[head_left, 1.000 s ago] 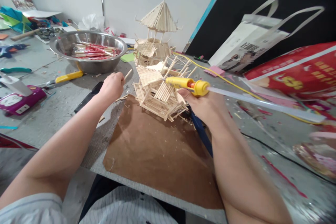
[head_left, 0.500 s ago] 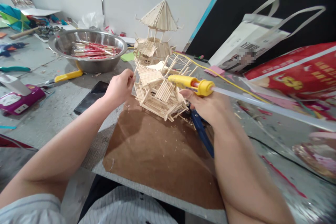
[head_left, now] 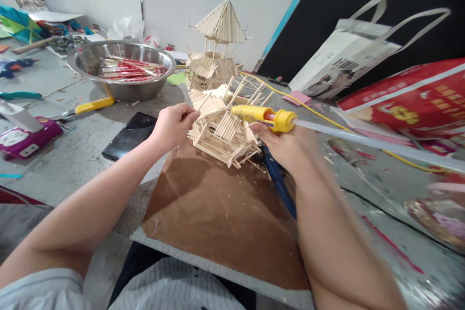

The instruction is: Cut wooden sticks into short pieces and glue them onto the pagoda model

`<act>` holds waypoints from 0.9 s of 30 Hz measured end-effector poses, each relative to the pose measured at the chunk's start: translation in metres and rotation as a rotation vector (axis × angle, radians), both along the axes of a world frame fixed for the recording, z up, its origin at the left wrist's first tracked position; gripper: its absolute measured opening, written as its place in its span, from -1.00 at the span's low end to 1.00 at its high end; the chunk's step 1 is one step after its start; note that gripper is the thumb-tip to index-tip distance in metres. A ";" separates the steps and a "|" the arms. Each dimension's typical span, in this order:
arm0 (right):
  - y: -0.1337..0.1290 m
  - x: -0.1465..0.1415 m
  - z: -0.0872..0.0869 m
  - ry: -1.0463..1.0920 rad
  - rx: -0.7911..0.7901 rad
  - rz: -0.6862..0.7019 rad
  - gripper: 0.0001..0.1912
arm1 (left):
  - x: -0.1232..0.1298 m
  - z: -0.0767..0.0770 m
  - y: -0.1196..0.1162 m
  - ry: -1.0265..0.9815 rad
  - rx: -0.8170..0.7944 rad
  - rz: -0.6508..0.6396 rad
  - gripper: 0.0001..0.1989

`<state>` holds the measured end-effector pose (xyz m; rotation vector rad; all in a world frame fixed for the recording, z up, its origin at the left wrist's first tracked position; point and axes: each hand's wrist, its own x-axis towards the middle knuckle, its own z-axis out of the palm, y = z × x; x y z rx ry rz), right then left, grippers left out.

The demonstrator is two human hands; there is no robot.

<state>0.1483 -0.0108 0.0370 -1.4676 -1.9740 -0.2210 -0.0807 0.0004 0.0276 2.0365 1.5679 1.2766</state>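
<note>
My left hand [head_left: 177, 125] pinches a thin wooden stick [head_left: 205, 100], slanting up over the left roof panel of a small stick-built pavilion [head_left: 225, 128]. My right hand [head_left: 286, 147] is closed around a yellow glue gun [head_left: 267, 116] at the pavilion's right side. The gun's nose points left toward the pavilion, and a long translucent glue stick [head_left: 345, 131] runs out of its back. Several bare sticks jut up from the pavilion's right part. Blue-handled pliers [head_left: 278, 181] lie partly under my right hand. A brown board [head_left: 221, 218] carries the pavilion.
A taller stick pagoda [head_left: 221, 24] stands behind. On the left are a steel bowl [head_left: 123, 88] of wrapped sticks, a yellow cutter [head_left: 95, 105], a black phone [head_left: 130, 135] and a purple power socket [head_left: 32, 138]. A white paper bag [head_left: 341, 53] and red bag [head_left: 417, 97] stand right.
My left hand has moved right and slightly down, bringing the stick across the left roof panel. My right hand and the glue gun have hardly moved.
</note>
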 end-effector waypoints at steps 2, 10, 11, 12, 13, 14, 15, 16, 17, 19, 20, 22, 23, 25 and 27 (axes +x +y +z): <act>0.000 0.000 -0.001 -0.008 0.013 -0.060 -0.55 | 0.002 -0.001 -0.001 0.002 -0.012 -0.020 -0.77; 0.001 0.000 -0.003 -0.010 0.027 -0.024 -0.53 | 0.002 -0.005 0.001 0.018 -0.016 -0.053 -0.78; 0.001 0.000 -0.004 -0.012 0.027 -0.025 -0.52 | 0.002 -0.006 0.001 0.011 -0.019 -0.060 -0.79; 0.002 0.000 -0.004 -0.013 0.027 -0.030 -0.52 | 0.002 -0.007 0.002 0.004 -0.023 -0.065 -0.79; 0.002 0.000 -0.004 -0.014 0.024 -0.037 -0.51 | 0.002 -0.007 0.002 -0.003 -0.029 -0.069 -0.79; 0.001 0.000 -0.003 -0.016 0.018 -0.048 -0.51 | 0.001 -0.007 0.002 -0.010 -0.036 -0.072 -0.80; 0.001 0.000 -0.003 -0.017 0.009 -0.063 -0.51 | 0.001 -0.007 0.002 -0.018 -0.044 -0.077 -0.80; 0.001 0.000 -0.002 -0.019 -0.001 -0.080 -0.50 | 0.001 -0.007 0.002 -0.029 -0.052 -0.084 -0.80; 0.001 -0.001 -0.001 -0.023 -0.009 -0.095 -0.49 | 0.002 -0.006 0.001 -0.045 -0.062 -0.096 -0.81; 0.000 -0.002 0.001 -0.029 -0.004 -0.104 -0.48 | 0.003 -0.005 0.000 -0.095 -0.096 -0.128 -0.82; -0.001 -0.002 0.002 -0.032 0.009 -0.094 -0.48 | 0.004 -0.004 -0.001 -0.128 -0.122 -0.143 -0.83; -0.001 -0.002 0.004 -0.029 0.050 -0.066 -0.49 | 0.005 -0.003 -0.003 -0.191 -0.179 -0.163 -0.81; -0.002 -0.001 0.005 -0.022 0.068 -0.053 -0.50 | 0.006 -0.003 -0.004 -0.216 -0.202 -0.165 -0.80; -0.002 0.001 0.007 0.002 0.073 -0.024 -0.51 | 0.006 -0.003 -0.004 -0.238 -0.219 -0.155 -0.78; -0.003 0.003 0.009 0.047 0.035 0.047 -0.53 | 0.006 -0.004 -0.004 -0.217 -0.200 -0.128 -0.74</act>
